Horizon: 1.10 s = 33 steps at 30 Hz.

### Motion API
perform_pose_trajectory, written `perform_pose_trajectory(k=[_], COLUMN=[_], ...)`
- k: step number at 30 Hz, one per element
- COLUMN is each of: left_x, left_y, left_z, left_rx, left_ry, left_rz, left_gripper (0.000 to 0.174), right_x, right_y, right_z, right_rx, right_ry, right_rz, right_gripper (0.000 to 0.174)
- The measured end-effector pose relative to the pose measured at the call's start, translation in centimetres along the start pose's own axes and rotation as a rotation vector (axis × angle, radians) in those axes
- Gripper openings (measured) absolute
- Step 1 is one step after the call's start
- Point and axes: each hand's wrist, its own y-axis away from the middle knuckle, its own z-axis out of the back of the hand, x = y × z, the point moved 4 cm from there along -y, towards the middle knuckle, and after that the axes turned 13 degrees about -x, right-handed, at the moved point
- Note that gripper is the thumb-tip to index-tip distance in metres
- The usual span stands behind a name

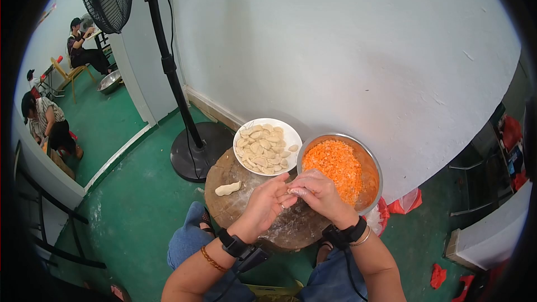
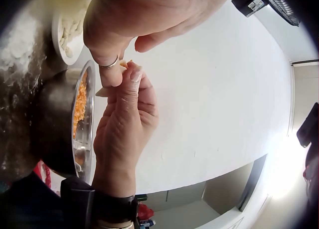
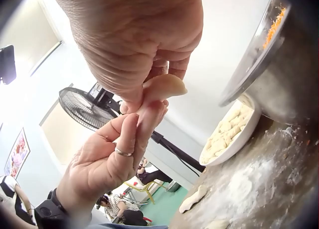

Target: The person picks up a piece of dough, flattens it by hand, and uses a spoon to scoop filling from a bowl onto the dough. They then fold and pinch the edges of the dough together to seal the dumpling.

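Note:
Above the floured round wooden block (image 1: 218, 176), both hands meet at a pale, folded dumpling (image 3: 168, 85). My right hand (image 1: 321, 193) pinches its edge between thumb and fingers, flour showing on the thumb. From the other side my left hand (image 1: 264, 204), wearing a ring, holds the dumpling's end with thumb and fingers. The fingers largely hide it in the head view. On the block's left part lies an uneven strip of dough (image 1: 228, 189). A white plate (image 1: 292, 134) of shaped dumplings (image 1: 263, 148) stands behind the hands, beside a steel bowl (image 1: 371, 179) of shredded orange filling (image 1: 333, 162).
A standing fan (image 1: 176, 84) rises from the green floor at the left, its round base close to the block. The white wall (image 1: 347, 50) stands right behind plate and bowl. Red bags (image 1: 405, 201) lie right of the bowl. Several people (image 1: 47, 120) sit beyond the doorway.

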Motion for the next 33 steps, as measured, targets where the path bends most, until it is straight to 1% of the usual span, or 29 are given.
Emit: perform_pose_trajectory(k=[4,5,7,10,11,13,14,17,19,22,25,26,29,31,33], left_x=[-0.2,-0.4,-0.7,-0.2,0.0,0.3,0.7,1.2,1.2,1.3,1.0,0.9,0.8,0.7,0.6], left_y=[0.2,0.5,1.0,0.4,0.3,0.1,0.0,-0.2,-0.2,-0.3,0.1,0.1,0.1,0.2,0.3], left_z=[-0.1,-0.3,-0.9,-0.5,-0.4,-0.4,-0.3,-0.4,-0.7,-0.4,-0.9,-0.8,-0.6,-0.5,-0.6], left_rx=[-0.001,-0.011,-0.033,0.024,0.010,-0.018,-0.003,0.055,0.103,0.059,0.031,0.025,0.006,-0.004,-0.002], left_ry=[0.068,0.046,0.003,-0.063,-0.084,-0.127,-0.131,-0.152,-0.180,-0.204,-0.220,-0.257,-0.379,-0.476,-0.497], left_rz=[0.021,-0.001,-0.044,-0.126,-0.160,-0.227,-0.234,-0.252,-0.257,-0.240,-0.279,-0.329,-0.458,-0.513,-0.539], left_gripper=[0.047,0.050,0.055,0.064,0.064,0.064,0.060,0.048,0.042,0.036,0.037,0.037,0.034,0.033,0.033], right_x=[-0.5,-0.7,-0.8,-0.8,-0.8,-0.8,-0.8,-0.5,-0.4,-0.9,-0.8,-0.7,-0.1,-0.1,0.0], right_y=[0.3,0.3,0.2,0.1,0.0,0.1,0.1,0.0,0.0,0.3,0.3,0.2,-0.3,-0.2,-0.1], right_z=[-0.1,-0.1,-0.1,-0.1,-0.1,-0.2,-0.3,-0.3,-0.4,-0.6,-0.5,-0.3,0.0,-0.1,-0.2], right_rx=[-0.029,-0.035,-0.038,-0.060,-0.070,-0.101,-0.117,-0.128,-0.095,-0.103,-0.108,-0.105,-0.040,-0.053,-0.062], right_ry=[-0.055,-0.071,-0.066,-0.071,-0.075,-0.122,-0.145,-0.181,-0.185,-0.226,-0.243,-0.241,-0.159,-0.126,-0.087], right_rz=[-0.086,-0.116,-0.119,-0.122,-0.123,-0.195,-0.231,-0.244,-0.243,-0.280,-0.301,-0.303,-0.197,-0.175,-0.133], right_gripper=[0.009,0.009,0.009,0.009,0.009,0.008,0.007,0.008,0.010,0.013,0.018,0.019,0.020,0.019,0.018])
